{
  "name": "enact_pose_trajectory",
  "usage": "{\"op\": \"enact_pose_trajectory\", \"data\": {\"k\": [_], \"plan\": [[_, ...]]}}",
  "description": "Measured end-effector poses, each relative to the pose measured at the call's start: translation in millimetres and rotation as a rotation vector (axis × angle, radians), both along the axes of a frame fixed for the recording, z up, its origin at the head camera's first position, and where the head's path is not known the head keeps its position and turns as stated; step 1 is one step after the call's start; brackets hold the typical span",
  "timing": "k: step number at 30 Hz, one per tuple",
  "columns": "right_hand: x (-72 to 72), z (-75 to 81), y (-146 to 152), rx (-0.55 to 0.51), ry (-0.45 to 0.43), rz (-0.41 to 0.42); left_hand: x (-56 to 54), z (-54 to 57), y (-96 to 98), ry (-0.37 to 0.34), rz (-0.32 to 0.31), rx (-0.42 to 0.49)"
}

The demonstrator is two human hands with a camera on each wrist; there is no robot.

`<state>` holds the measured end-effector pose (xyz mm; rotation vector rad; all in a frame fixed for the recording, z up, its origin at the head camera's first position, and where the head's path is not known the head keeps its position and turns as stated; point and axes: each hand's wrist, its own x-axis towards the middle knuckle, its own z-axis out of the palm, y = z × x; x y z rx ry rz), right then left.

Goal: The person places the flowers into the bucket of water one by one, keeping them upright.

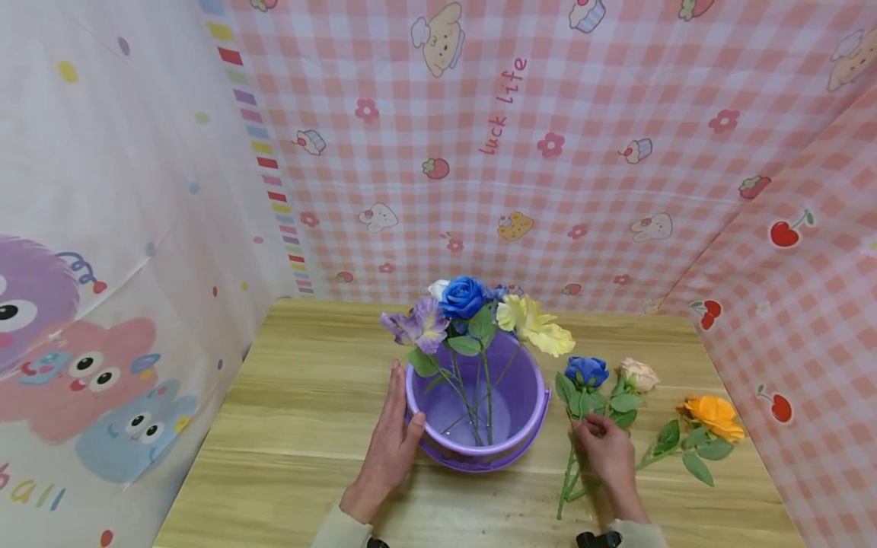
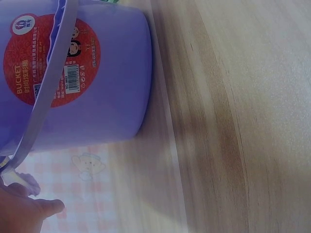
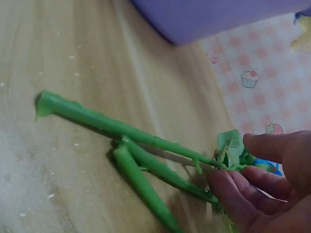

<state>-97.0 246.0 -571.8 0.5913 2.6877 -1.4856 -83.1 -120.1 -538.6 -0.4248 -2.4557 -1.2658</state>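
Note:
In the head view a purple bucket [image 1: 419,415] stands mid-table with several artificial flowers in it: a blue rose [image 1: 463,297], a purple flower [image 1: 421,325], a yellow flower [image 1: 534,326] and a partly hidden white one [image 1: 438,289]. My left hand [image 1: 389,449] rests along the bucket's left side, fingers straight, thumb by the rim. To the bucket's right, my right hand [image 1: 608,455] pinches the stem [image 3: 112,127] of another blue rose [image 1: 587,371]. Beside that rose lies a pale pink rose [image 1: 639,375]; its stem runs close to the held one.
An orange rose [image 1: 715,418] lies on the wooden table [image 1: 308,403] to the right of my right hand. Patterned cloths [image 1: 479,198] hang behind the table and at both sides. The bucket's handle [image 2: 46,92] hangs down its near side, across a red label.

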Motion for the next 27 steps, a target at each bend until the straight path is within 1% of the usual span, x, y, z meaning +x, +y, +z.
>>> {"op": "enact_pose_trajectory", "data": {"k": [3,7,10,14,20,24,27], "plan": [[-1.3,-2.7,-2,0.087,-0.001,0.010,0.1,0.8,0.5,-0.002,0.000,0.001],[-2.0,-5.2,-5,0.162,0.030,0.032,0.4,1.2,0.6,0.002,-0.003,0.006],[-2.2,-6.1,-8,0.201,0.053,0.046,0.5,1.1,0.3,0.006,-0.003,0.010],[-3.8,-8.4,-11,0.223,0.059,0.047,0.1,1.3,0.2,0.006,-0.004,0.009],[-4.8,-9.0,-13,0.202,0.050,0.038,-0.4,1.6,0.0,0.007,-0.004,0.006],[-3.6,-6.7,-11,0.124,0.033,0.012,-0.4,1.3,-0.2,0.007,-0.002,0.004],[-3.1,-6.0,-9,0.031,0.004,-0.015,-0.2,1.1,-0.2,0.009,0.000,0.002]]}}
